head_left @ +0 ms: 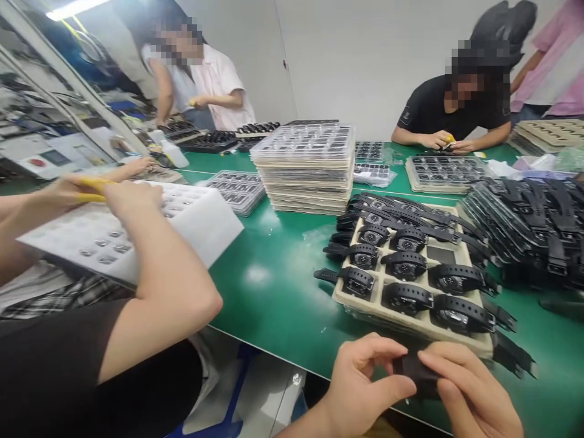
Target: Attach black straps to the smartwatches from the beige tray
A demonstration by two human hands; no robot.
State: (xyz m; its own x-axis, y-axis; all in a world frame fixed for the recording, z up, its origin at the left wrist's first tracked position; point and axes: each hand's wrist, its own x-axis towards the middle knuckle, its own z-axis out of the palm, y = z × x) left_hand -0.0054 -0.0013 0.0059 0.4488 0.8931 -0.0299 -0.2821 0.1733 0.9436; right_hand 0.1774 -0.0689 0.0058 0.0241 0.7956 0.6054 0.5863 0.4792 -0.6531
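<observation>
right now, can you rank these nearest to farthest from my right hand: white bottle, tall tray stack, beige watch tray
From your right hand:
1. beige watch tray, just beyond the hand, on the right side of the table
2. tall tray stack, farther back, mid-table
3. white bottle, back left, past the stack

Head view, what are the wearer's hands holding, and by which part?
A small dark piece, pinched at opposite sides by the left hand and right hand; its exact kind is unclear.

Glossy green-topped table (274, 292) before a plain pale wall (365, 55), bright tube light (77, 8) at upper left.
</observation>
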